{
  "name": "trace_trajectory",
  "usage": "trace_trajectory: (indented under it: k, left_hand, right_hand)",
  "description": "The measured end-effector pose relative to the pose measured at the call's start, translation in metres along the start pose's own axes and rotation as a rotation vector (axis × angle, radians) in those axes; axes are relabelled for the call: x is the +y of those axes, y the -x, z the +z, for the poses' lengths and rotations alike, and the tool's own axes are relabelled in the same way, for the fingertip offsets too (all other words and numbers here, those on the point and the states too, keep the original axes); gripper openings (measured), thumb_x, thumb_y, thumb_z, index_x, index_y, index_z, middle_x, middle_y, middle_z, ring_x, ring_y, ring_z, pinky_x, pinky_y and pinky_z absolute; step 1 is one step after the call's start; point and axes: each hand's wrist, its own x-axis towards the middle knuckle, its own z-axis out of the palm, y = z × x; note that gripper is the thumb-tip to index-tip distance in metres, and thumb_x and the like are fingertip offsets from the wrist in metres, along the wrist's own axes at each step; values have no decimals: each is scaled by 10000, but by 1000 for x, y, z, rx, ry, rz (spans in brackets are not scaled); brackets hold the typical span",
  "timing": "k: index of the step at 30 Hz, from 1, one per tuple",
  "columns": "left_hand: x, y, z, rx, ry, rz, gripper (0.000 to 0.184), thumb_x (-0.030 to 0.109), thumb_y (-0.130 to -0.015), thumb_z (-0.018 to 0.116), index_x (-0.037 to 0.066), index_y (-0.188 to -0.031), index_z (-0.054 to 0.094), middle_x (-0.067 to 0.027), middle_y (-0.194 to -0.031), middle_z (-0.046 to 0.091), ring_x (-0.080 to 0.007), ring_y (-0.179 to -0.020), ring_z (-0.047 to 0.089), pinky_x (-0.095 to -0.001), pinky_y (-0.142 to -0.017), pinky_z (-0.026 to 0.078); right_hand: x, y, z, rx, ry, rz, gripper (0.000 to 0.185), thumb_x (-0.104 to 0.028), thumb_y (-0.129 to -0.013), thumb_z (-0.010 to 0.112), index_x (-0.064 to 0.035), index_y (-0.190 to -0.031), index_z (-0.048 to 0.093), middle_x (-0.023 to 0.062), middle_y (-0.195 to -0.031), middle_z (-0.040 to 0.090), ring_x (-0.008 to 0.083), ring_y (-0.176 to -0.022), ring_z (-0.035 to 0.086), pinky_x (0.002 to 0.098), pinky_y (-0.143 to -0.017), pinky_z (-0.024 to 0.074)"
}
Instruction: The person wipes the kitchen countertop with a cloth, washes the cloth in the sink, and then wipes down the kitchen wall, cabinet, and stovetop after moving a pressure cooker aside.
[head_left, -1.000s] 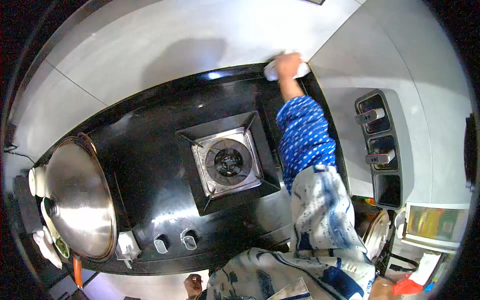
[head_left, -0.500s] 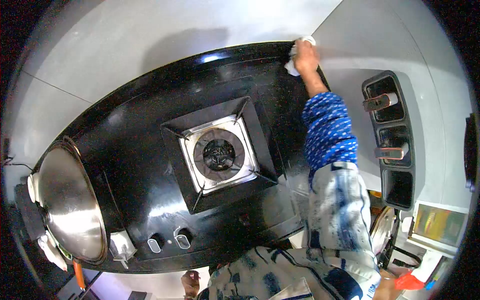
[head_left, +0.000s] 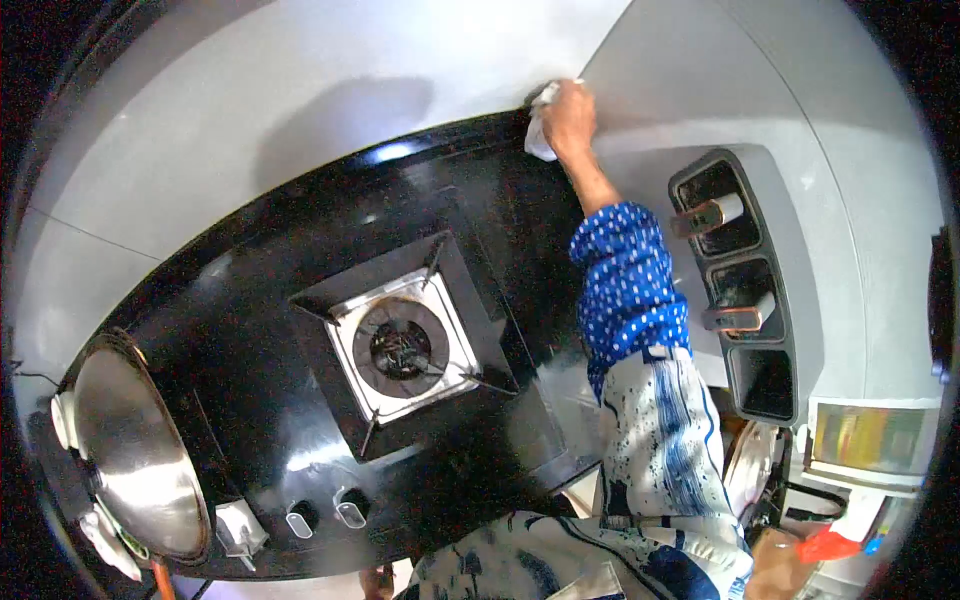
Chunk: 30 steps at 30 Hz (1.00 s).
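Note:
My right hand (head_left: 571,120) is closed on a white cloth (head_left: 540,135) at the back right corner of the black stovetop (head_left: 520,220), where it meets the walls. A blue dotted sleeve covers that forearm. The square burner (head_left: 400,350) lies to the left of the arm, with nothing on it. Low in the view, at the stove's front edge, my left hand (head_left: 377,582) shows only in part, and its fingers are too dark and cut off to make out.
A large steel wok lid (head_left: 140,450) stands on the left. Two knobs (head_left: 325,513) sit at the front. On the right wall hangs a grey three-compartment holder (head_left: 745,285). A rack with jars (head_left: 868,440) is at the lower right.
The view has shifted. My right hand and the cloth moved along the back edge into the corner and remain there. My left hand has sunk lower, partly out of view.

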Motion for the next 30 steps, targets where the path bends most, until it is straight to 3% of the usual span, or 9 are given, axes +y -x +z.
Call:
trace_trajectory:
  k: [5, 10, 14, 18, 20, 22, 24, 28, 30]
  left_hand:
    - [-12, 10, -2, -54, 85, -56, 189, 167, -828, 540, 35, -694, 552, -14, -565, 437, -81, -443, 396, -196, -406, 387]
    - [-14, 12, 2, -57, -12, -38, 85, 128, -772, 592, 51, -737, 587, -20, -610, 543, -109, -510, 484, -236, -455, 411]
    - [-6, 7, -6, -134, 8, -14, 55, 106, -742, 620, 59, -768, 607, -26, -640, 608, -129, -550, 540, -262, -486, 429]
    - [-2, 0, -5, -41, -12, -34, 69, 115, -756, 607, 55, -789, 602, -38, -650, 612, -140, -548, 554, -273, -490, 442]
    - [-1, -5, -4, -45, -3, -36, 76, 119, -763, 600, 53, -800, 599, -44, -655, 613, -146, -548, 561, -278, -492, 448]
    - [-1, -6, -5, -39, 3, -32, 83, 123, -770, 594, 51, -811, 596, -50, -660, 615, -152, -547, 568, -283, -494, 455]
    - [0, -8, -7, -46, -7, -33, 91, 127, -777, 587, 49, -822, 593, -56, -666, 617, -158, -546, 575, -288, -496, 462]
    - [-2, -6, -8, -38, -8, -40, 106, 135, -790, 574, 44, -843, 588, -68, -676, 621, -169, -544, 589, -299, -500, 475]
    - [-1, -9, -7, -34, -9, -38, 114, 140, -797, 567, 42, -854, 585, -74, -681, 623, -175, -543, 596, -304, -501, 481]
  right_hand:
    - [-30, -8, 6, 531, 8, -231, 475, -18, -663, 619, 18, -1096, 427, 216, -906, 503, 380, -915, 481, 438, -783, 394]
    - [-19, 14, 50, 216, -107, 165, 338, 2, -656, 606, 8, -963, 466, 216, -941, 528, 385, -897, 510, 455, -759, 413]
    - [-76, -25, -12, 688, -431, -312, 431, 43, -585, 598, 53, -991, 453, 256, -957, 477, 432, -927, 454, 489, -797, 354]
    - [-57, -11, 38, 671, -165, -101, 608, 20, -628, 626, 84, -1177, 373, 276, -1083, 444, 453, -1052, 414, 492, -951, 295]
    - [-36, 11, 51, 227, -323, 295, 672, -19, -661, 644, 75, -1239, 317, 278, -1110, 440, 423, -1037, 457, 460, -892, 390]
    - [-32, 4, 48, 264, -248, 279, 389, -6, -656, 595, 62, -1006, 440, 257, -976, 509, 413, -949, 478, 462, -810, 392]
    - [-26, 0, 24, 301, -272, 251, 276, -9, -644, 589, 19, -900, 490, 201, -893, 543, 390, -926, 496, 467, -771, 395]
    - [-8, 1, 2, 259, 250, -186, 247, -57, -678, 604, -72, -919, 552, 127, -884, 596, 300, -877, 537, 458, -702, 394]
    - [-3, 4, 11, -147, 564, -216, 230, -90, -683, 623, -85, -907, 574, 119, -874, 608, 281, -863, 544, 475, -698, 397]
